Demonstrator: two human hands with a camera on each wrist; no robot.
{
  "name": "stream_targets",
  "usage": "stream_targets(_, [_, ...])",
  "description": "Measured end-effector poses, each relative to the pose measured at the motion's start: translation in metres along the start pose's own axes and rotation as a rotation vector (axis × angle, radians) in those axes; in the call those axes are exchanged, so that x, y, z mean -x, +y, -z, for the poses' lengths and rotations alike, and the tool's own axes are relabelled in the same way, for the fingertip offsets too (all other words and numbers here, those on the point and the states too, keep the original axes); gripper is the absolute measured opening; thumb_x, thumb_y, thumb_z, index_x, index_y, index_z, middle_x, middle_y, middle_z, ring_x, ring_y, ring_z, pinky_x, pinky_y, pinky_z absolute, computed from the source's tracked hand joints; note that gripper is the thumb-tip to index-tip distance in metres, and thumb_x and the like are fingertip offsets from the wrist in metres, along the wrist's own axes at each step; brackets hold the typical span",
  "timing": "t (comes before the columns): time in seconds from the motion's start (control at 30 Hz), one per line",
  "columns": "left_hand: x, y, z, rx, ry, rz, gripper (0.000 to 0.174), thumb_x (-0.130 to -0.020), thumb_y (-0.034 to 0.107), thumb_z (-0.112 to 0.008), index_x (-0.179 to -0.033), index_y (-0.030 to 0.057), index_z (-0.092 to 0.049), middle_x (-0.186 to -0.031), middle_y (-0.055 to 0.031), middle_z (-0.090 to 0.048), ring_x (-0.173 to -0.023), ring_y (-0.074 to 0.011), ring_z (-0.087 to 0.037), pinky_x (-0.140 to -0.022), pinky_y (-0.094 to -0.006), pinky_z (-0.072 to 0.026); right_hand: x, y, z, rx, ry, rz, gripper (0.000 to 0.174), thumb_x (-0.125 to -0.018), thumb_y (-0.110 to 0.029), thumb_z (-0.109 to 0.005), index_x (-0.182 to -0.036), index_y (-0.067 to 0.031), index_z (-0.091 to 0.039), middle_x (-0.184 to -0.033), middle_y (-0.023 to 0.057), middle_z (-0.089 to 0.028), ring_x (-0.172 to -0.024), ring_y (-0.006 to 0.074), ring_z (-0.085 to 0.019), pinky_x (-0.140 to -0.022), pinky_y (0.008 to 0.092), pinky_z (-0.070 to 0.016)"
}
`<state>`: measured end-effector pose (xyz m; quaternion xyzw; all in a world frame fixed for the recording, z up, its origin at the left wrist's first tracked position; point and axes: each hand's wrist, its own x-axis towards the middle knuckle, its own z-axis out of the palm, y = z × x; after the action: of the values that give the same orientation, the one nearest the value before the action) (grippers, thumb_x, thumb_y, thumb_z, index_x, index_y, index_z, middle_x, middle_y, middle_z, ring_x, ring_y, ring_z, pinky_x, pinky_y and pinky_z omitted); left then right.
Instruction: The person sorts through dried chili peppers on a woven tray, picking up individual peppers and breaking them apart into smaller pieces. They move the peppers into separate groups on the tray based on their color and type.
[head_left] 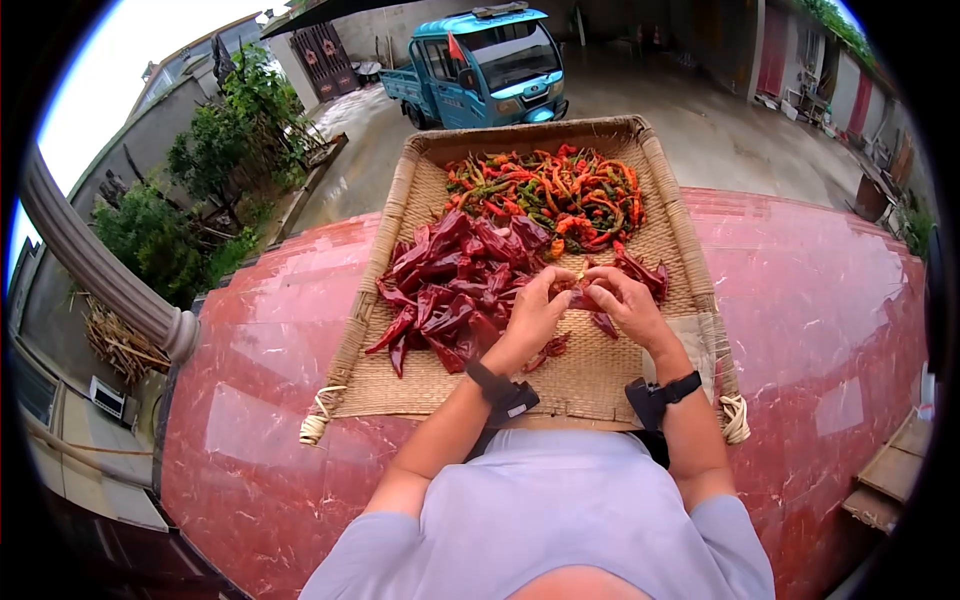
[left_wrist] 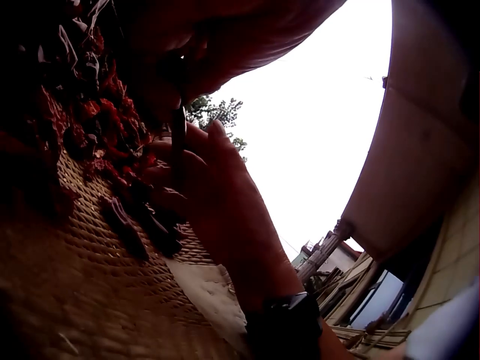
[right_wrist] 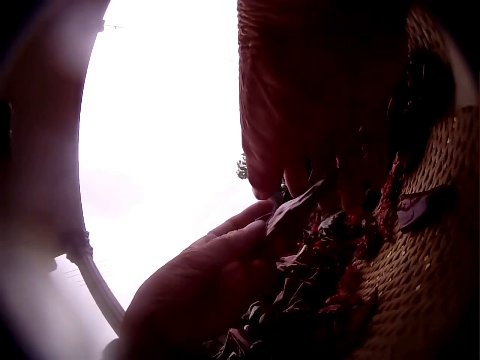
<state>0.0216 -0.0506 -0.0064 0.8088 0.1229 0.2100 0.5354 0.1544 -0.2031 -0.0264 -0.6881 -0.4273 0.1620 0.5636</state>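
Note:
Both hands meet over the right middle of a woven tray [head_left: 600,370], at a dark red dried chili pepper [head_left: 582,299]. My left hand [head_left: 538,312] pinches its left end. My right hand [head_left: 630,308] grips the other end between thumb and fingers. In the right wrist view the chili [right_wrist: 296,207] stretches between the two hands, its far part hidden behind dark fingers. Left of the hands lies a big heap of glossy dark red chilies [head_left: 455,285]. A smaller cluster of red chilies [head_left: 640,272] sits just beyond my right hand.
Thin red, orange and green chilies [head_left: 560,195] are spread at the tray's far end. A pale flat piece [head_left: 690,345] lies by the tray's right edge. Red tiled floor [head_left: 800,300] surrounds the tray. A blue three-wheeled truck [head_left: 480,70] stands beyond, with a column [head_left: 110,260] at left.

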Motion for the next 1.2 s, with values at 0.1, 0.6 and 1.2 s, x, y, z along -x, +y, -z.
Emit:
stream_targets(0.1, [0.000, 0.000, -0.001, -0.025, 0.010, -0.061, 0.029, -0.097, 0.004, -0.061, -0.126, 0.0006, -0.060, -0.106, -0.0082, -0.068, -0.085, -0.0123, -0.064, -0.072, -0.0280, -0.0537, 0.001, -0.005, -0.002, -0.056, -0.082, -0.078, 0.025, -0.099, -0.015, -0.065, -0.121, -0.0034, -0.067, -0.097, 0.0063, -0.069, -0.086, 0.0108, -0.065, -0.076, 0.0291, -0.0526])
stream_targets(0.6, [-0.043, -0.023, 0.057, -0.904, 0.235, -0.302, 0.027, -0.082, 0.002, -0.063, -0.108, 0.0069, -0.069, -0.108, -0.0147, -0.066, -0.104, -0.0394, -0.057, -0.090, -0.0481, -0.0493, -0.005, 0.042, 0.031, 0.980, 0.649, 0.042, 0.029, -0.085, -0.017, -0.075, -0.113, -0.0160, -0.071, -0.118, 0.0044, -0.063, -0.118, 0.0278, -0.054, -0.105, 0.0496, -0.0377])
stream_targets(1.2, [-0.132, -0.054, 0.044, -1.299, -0.067, -0.295, 0.036, -0.087, 0.005, -0.064, -0.121, 0.0142, -0.060, -0.121, -0.0110, -0.061, -0.121, -0.0353, -0.051, -0.099, -0.0504, -0.0379, -0.006, 0.033, 0.020, 0.752, 0.676, 0.190, 0.025, -0.087, -0.007, -0.069, -0.112, -0.0099, -0.068, -0.121, 0.0105, -0.061, -0.112, 0.0328, -0.056, -0.099, 0.0440, -0.0465])
